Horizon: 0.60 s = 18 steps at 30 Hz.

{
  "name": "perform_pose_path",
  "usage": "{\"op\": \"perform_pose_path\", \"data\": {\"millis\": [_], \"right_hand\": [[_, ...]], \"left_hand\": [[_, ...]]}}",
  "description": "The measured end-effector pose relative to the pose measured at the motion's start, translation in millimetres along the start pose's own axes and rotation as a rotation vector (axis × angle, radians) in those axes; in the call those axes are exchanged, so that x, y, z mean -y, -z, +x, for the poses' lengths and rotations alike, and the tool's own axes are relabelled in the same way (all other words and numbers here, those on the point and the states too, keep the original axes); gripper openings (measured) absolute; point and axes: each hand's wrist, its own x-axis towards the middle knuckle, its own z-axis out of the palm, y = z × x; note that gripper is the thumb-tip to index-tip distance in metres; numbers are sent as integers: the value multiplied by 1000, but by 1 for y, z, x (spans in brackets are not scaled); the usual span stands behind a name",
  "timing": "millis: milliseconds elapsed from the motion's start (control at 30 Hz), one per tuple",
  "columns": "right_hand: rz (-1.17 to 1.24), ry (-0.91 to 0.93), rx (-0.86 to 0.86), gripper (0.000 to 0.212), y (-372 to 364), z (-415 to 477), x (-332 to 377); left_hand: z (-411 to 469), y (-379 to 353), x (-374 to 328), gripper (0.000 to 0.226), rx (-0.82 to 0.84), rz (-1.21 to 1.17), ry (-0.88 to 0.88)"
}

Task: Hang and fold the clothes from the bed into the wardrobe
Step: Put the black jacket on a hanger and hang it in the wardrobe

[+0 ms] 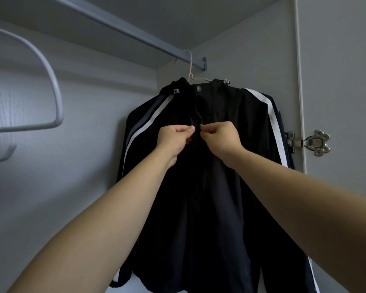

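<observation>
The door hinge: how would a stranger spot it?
Start at the wardrobe rail, where a black jacket with white stripes hangs. Look right of its sleeve to the door edge: the hinge is the one bright metal fitting there, with a scalloped plate.

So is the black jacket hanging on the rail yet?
Hanging: the black jacket is on a hanger hooked over the rail. The left hand and right hand pinch its front.
</observation>
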Motion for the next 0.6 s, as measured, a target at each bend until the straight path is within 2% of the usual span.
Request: {"op": "perform_pose_path", "data": {"millis": [100,267,333,400,467,600], "right_hand": [[89,-41,-19,20,-1,3,2],[148,-126,-74,3,-2,13,6],[128,-145,-62,6,-2,14,7],[128,-174,-66,10,-4,15,7],[146,-236,-75,12,-6,17,10],[260,-392,-65,18,-8,16,13]], "left_hand": [[1,-2,1,14,12,-109,61],[0,-8,-4,22,30,-227,114],[-1,-7,-6,27,52,-234,126],[0,-8,-5,33,53,-135,75],[-1,-10,-4,30,43,-94,58],[-5,-10,-8,26,90,-262,201]]}}
